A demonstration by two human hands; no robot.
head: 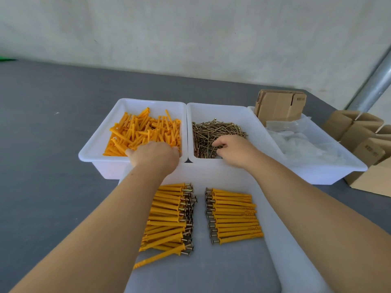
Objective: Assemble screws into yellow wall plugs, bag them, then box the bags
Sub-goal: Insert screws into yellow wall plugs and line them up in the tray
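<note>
Left hand [155, 154] reaches palm-down into yellow plugs [146, 133], fingers hidden, grip unclear; right hand [231, 150] curls fingertips among screws [215, 134]; three white bins [135, 104]; two assembled rows [232, 214].

table: dark grey top [42, 123], fills the frame left to right
wall: pale, mottled [190, 34], directly behind the table's far edge
pole: grey metal tube [372, 81], far right, leaning against the wall
green item: small bright strip [6, 59], far left at the table's back edge, too cropped to identify
</note>
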